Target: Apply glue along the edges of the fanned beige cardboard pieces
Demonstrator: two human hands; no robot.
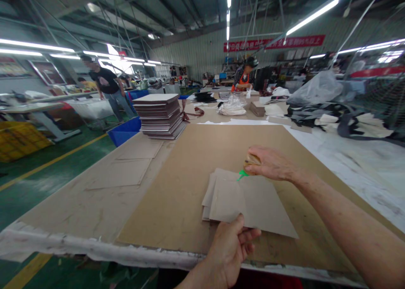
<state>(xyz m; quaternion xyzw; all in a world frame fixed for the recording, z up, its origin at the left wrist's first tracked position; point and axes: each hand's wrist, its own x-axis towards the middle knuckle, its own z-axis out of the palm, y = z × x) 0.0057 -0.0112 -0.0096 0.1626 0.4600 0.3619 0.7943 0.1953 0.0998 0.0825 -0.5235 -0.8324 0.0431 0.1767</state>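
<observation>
My right hand is wrapped round a small brownish squeeze bottle, tipped so that its green nozzle points down at the far edge of a grey-beige cardboard sheet. Whether anything flows from the nozzle is too small to tell. My left hand grips the near edge of the cardboard, thumb on top and fingers below. Several cardboard pieces lie overlapped and slightly fanned there, on a large brown board.
A tall stack of boards stands at the table's far left, with loose flat sheets before it. Beyond lie a plastic bag and dark fabric strips. A blue bin adjoins the left side. Two people are farther off.
</observation>
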